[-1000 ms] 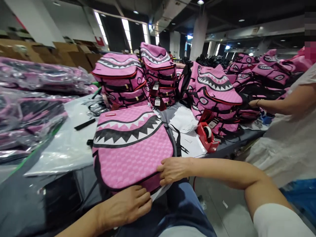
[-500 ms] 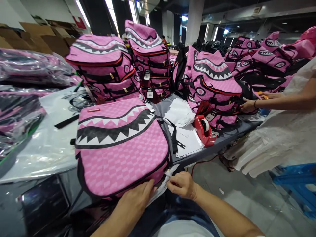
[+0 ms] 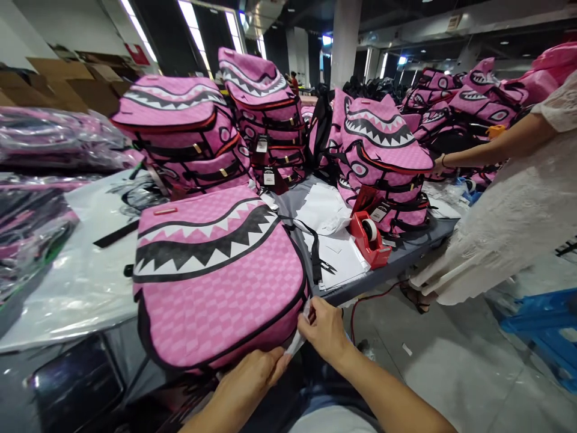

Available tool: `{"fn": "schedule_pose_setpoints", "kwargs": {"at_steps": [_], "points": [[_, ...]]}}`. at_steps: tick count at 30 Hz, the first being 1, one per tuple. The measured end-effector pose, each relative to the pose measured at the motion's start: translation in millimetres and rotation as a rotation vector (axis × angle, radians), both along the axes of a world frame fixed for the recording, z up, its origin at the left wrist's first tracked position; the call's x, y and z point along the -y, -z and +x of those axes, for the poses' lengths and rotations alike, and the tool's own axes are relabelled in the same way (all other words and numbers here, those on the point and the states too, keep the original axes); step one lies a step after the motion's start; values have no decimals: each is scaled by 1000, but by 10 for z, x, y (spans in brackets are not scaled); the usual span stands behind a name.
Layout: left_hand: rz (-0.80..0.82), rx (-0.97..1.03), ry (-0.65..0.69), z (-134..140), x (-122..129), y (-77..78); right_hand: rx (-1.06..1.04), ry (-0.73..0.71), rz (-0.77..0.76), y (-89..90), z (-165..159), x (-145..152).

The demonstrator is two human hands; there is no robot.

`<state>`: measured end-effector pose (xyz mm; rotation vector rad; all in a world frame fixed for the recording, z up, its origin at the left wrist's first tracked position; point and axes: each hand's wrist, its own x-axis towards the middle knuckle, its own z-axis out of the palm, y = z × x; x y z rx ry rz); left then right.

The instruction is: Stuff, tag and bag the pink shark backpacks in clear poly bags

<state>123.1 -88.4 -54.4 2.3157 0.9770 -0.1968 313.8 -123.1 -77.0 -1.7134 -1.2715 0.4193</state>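
A pink checkered backpack (image 3: pixel 225 300) with a black-and-white shark-teeth print lies flap-up on the table edge before me. At its front right corner, a thin white strip (image 3: pixel 295 344), paper or tissue by its look, runs between my hands. My left hand (image 3: pixel 252 376) is closed on the strip's lower end, against the bag's front edge. Higher up, my right hand (image 3: pixel 325 328) pinches the same strip beside the bag's right corner. The bag's front face below the flap is mostly hidden.
Stacked pink backpacks (image 3: pixel 175 120) stand behind. A red tape dispenser (image 3: pixel 372 240), white papers (image 3: pixel 340 264) and black thread snips (image 3: pixel 328 266) lie at right. Bagged goods (image 3: pixel 54 138) fill the left. A co-worker's arm (image 3: pixel 496 147) reaches over the right side. A blue stool (image 3: pixel 545 325) stands right.
My right hand has moved up slightly, and my left hand has closed on the strip, which is now narrower. The co-worker has shifted, with a hand now beside the right-hand stack.
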Motion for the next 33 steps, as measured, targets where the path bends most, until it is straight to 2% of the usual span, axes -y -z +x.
{"fn": "schedule_pose_setpoints", "kwargs": {"at_steps": [2, 5, 7, 9, 13, 15, 18, 21, 27, 30, 33], "points": [[36, -80, -1, 43, 17, -46, -85, -5, -17, 45, 18, -47], [29, -154, -2, 93, 39, -156, -521, -47, -143, 143, 13, -28], [16, -171, 10, 112, 49, -215, -736, -72, -159, 181, -23, 13], [19, -187, 31, 119, 54, -244, -689, -60, -70, 174, -72, 43], [28, -204, 25, 117, 57, -246, -369, -11, 41, 82, -113, 31], [29, -202, 4, 119, 58, -254, -369, -31, 54, 57, -76, 18], [33, -198, -10, 133, 61, -283, -549, -49, -1, 87, 4, 11], [17, -171, -11, 143, 71, -295, -807, -2, -69, 174, -21, -23], [38, -44, -86, 82, 90, -210, -1065, 68, 20, 388, -347, -93], [35, -12, -101, 73, 88, -178, -818, -15, 24, 359, -226, -22], [120, -40, -103, 106, 104, -147, -336, -75, 115, 159, 52, 85]]}}
